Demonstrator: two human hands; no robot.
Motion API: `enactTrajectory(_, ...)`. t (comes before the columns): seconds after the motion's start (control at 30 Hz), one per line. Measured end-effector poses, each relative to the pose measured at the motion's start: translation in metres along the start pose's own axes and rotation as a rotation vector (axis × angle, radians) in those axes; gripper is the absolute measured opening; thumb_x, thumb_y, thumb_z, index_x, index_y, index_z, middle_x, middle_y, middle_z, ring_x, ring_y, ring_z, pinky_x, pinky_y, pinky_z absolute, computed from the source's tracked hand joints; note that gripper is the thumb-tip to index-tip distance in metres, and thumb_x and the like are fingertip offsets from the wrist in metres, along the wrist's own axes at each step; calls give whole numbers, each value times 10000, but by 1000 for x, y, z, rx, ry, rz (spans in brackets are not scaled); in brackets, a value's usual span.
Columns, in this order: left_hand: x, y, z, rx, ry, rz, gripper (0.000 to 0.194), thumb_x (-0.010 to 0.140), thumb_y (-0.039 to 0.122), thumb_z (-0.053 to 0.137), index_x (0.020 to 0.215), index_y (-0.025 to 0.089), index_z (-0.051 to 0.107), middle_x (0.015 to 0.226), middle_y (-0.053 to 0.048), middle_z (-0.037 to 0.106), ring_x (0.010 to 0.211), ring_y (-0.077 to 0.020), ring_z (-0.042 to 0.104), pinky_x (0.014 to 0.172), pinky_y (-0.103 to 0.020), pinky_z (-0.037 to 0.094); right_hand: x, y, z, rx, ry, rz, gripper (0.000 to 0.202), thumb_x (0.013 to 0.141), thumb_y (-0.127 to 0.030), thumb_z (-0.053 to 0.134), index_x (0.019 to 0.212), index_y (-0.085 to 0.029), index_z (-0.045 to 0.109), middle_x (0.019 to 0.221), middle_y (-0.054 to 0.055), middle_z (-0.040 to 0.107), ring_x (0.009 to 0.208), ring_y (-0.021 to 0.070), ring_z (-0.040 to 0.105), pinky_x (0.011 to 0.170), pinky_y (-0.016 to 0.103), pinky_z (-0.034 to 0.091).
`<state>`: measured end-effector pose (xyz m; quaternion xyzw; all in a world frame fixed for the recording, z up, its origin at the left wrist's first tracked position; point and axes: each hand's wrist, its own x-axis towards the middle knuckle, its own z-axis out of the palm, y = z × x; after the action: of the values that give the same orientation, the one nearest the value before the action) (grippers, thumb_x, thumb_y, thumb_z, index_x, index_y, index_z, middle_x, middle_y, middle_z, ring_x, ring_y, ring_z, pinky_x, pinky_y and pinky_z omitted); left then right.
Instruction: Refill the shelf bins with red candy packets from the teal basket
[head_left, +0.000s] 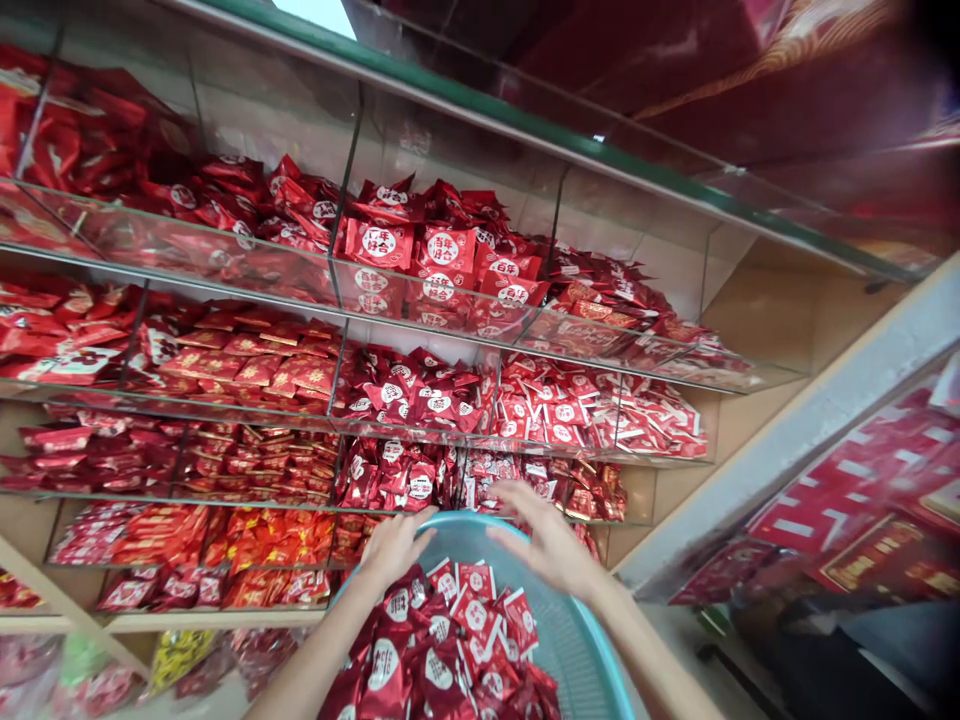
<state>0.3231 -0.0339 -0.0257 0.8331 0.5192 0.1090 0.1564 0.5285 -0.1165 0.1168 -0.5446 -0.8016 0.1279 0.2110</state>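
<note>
A light blue plastic basket [592, 640] fills the lower middle of the view. Dark red packets with white ovals [386, 665] are heaped on its left, and brighter red and white packets [476, 615] lie toward the back and right. My left hand [390, 550] is over the rim at the far left, thumb apart from the fingers; no packet shows in it. Above the right part of the rim, my right hand [544, 540] has its fingers spread and holds nothing visible. Just beyond both hands are small red packets [397, 475] in the lower shelf compartments.
Tiers of glass-fronted shelves [420, 325] hold red packets sorted by dividers. Orange-red packets [270, 535] are at lower left, above bagged goods [180, 660]. A pale slanted post [750, 430] bounds the shelves at right, with red printed goods [855, 470] beyond.
</note>
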Motion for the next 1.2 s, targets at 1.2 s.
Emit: enactTrajectory(1.2,-1,1,-1,-12,-17,-33,458,841,506,262,1246,345,402,971,-45,637,912,-214,583,780,-311,424,123,19,-87,-813,-132,33,365,729,-436,574,970,-163,554,987,100,575,943,226,514,764,302,378)
